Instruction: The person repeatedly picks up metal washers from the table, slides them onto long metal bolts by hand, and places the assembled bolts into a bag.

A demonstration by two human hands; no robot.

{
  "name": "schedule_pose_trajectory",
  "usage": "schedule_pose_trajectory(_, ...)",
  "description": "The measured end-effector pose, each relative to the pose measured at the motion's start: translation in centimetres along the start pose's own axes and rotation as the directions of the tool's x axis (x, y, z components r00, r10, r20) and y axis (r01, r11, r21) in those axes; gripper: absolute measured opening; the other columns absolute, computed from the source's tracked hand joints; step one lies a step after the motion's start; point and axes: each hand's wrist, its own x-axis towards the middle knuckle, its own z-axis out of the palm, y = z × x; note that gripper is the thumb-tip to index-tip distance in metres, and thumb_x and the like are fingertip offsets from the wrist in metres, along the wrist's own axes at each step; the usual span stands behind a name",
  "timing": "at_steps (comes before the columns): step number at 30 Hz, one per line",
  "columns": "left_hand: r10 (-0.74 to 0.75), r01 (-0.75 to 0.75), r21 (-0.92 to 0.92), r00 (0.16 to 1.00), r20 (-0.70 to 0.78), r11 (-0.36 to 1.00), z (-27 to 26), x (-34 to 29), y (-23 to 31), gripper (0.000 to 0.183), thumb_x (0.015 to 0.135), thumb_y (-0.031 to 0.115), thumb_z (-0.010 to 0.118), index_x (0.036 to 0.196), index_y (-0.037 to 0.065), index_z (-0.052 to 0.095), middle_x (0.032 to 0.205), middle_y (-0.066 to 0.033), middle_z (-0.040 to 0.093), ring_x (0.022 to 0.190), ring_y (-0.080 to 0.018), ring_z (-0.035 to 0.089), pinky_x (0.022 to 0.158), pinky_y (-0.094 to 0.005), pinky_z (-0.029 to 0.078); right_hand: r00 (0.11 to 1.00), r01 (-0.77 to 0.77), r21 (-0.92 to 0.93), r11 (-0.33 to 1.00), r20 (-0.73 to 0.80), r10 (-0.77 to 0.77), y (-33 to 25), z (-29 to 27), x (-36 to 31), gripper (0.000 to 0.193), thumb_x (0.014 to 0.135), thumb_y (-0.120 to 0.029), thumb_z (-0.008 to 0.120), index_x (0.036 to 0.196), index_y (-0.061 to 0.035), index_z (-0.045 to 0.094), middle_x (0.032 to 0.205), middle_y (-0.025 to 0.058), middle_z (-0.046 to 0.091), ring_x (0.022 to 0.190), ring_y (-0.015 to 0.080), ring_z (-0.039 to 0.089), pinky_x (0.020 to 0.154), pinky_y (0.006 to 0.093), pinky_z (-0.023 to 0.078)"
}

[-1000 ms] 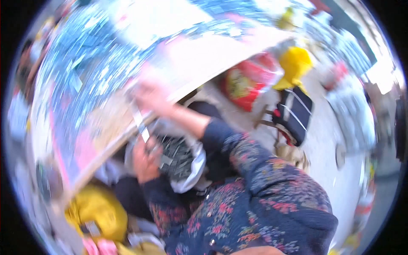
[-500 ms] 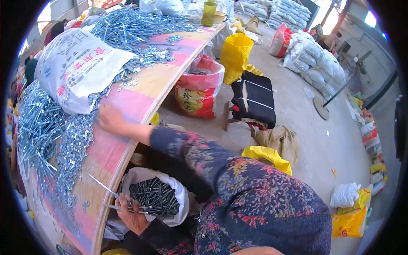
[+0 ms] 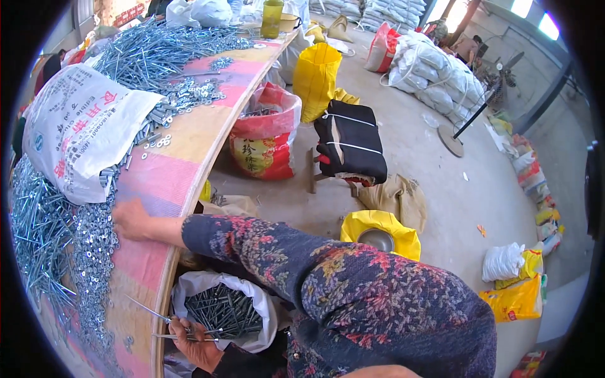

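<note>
The right hand (image 3: pixel 131 219) lies flat, fingers loose, on the table (image 3: pixel 189 145) against a heap of nuts (image 3: pixel 94 252). Nearer, the left hand (image 3: pixel 195 343) pinches a few long bolts (image 3: pixel 157 315) above a white bag (image 3: pixel 227 309) of them.

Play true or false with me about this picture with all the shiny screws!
1. The left hand holds long metal bolts. True.
2. The right hand is up in the air, away from the table. False: it rests on the table, at the pile of small nuts.
3. The white bag below the table edge is empty. False: it is full of dark bolts.
4. A big white sack lies on the table. True.
5. The open sack beside the table is blue. False: it is red.
</note>
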Motion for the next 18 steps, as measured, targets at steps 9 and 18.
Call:
schedule_pose_trajectory(9, 0.025, -0.022, 0.116, 0.999, -0.029, 0.993, 0.2, -0.4, -0.3, 0.014, 0.09, 0.013, 0.062, 0.093, 0.005, 0.052, 0.074, -0.0029, 0.052, 0.043, -0.0057, 0.039, 0.035, -0.0164, 0.031, 0.906, -0.395, 0.807, 0.438, 0.421, 0.041, -7.5, -5.9, -7.1, 0.027, 0.081, -0.024, 0.063, 0.067, -0.0018, 0.057, 0.06, 0.0009, 0.055, 0.053, 0.0101, 0.054, 0.049, 0.0272, 0.044)
schedule_pose_trajectory(18, 0.03, -0.058, 0.194, 0.989, 0.144, 0.979, -0.3, -0.5, -0.3, 0.016, 0.088, 0.018, 0.065, 0.092, 0.008, 0.052, 0.078, 0.0005, 0.049, 0.045, -0.0059, 0.036, 0.037, -0.0175, 0.028, 0.747, -0.355, 0.555, 0.752, 0.652, -0.128, -8.9, -9.2, -9.4, 0.029, 0.076, -0.026, 0.068, 0.072, 0.0025, 0.063, 0.064, 0.0084, 0.062, 0.058, 0.0166, 0.061, 0.052, 0.0318, 0.049)
